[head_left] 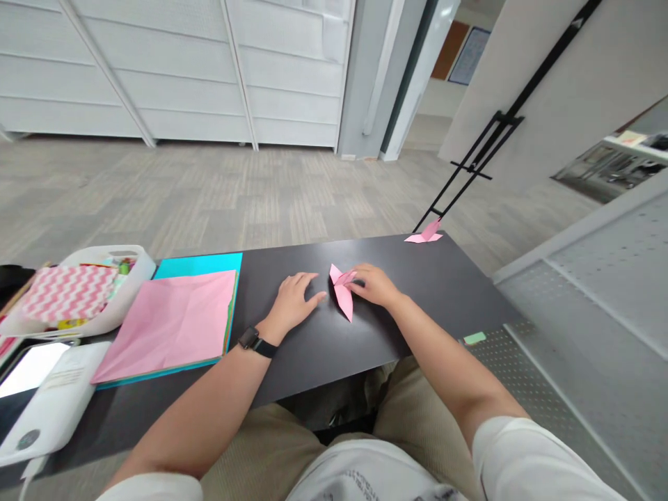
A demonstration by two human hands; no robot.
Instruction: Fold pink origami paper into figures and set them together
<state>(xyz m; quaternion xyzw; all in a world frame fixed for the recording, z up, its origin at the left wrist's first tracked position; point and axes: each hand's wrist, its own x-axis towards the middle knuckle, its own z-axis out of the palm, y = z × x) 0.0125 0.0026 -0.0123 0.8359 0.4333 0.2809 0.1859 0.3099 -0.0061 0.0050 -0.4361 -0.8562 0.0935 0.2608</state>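
A pink folded paper piece (343,299) with pointed ends, like an origami figure, rests on the dark table in front of me. My right hand (374,284) pinches its right side between thumb and fingers. To the left of it, my left hand (296,300) hovers at or just above the tabletop, fingers and thumb apart, touching no paper. A black watch (257,342) is on the left wrist. A second pink folded paper figure (426,233) sits at the far right corner of the table.
Left of my hands lies a stack of coloured paper (172,320), pink on top and blue below. A white basket (142,268) with small items stands farther left, beside a white device with a cable (62,396). The dark table (443,299) ends at a perforated panel on the right.
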